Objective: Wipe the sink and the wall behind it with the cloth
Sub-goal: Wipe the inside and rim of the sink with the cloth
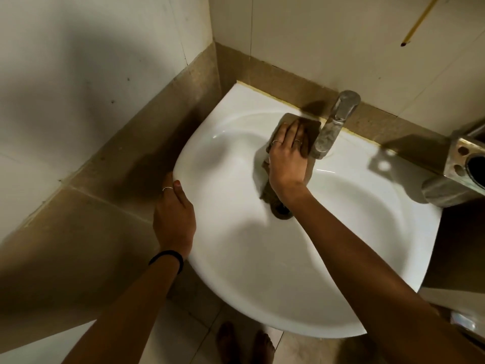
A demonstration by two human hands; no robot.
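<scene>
Fingers (290, 132) press cloth (312, 124) (inside sink (236, 271))

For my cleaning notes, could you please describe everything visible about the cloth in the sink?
The cloth is a brown, thin-looking rag, spread fairly flat against the back inner wall of the white sink, just left of the metal tap. Its upper corners look rounded, and its lower end trails down toward the drain, where it blurs. The right hand presses on it with straight fingers, covering its middle. The left hand does not touch it; it holds the sink's left rim.
</scene>
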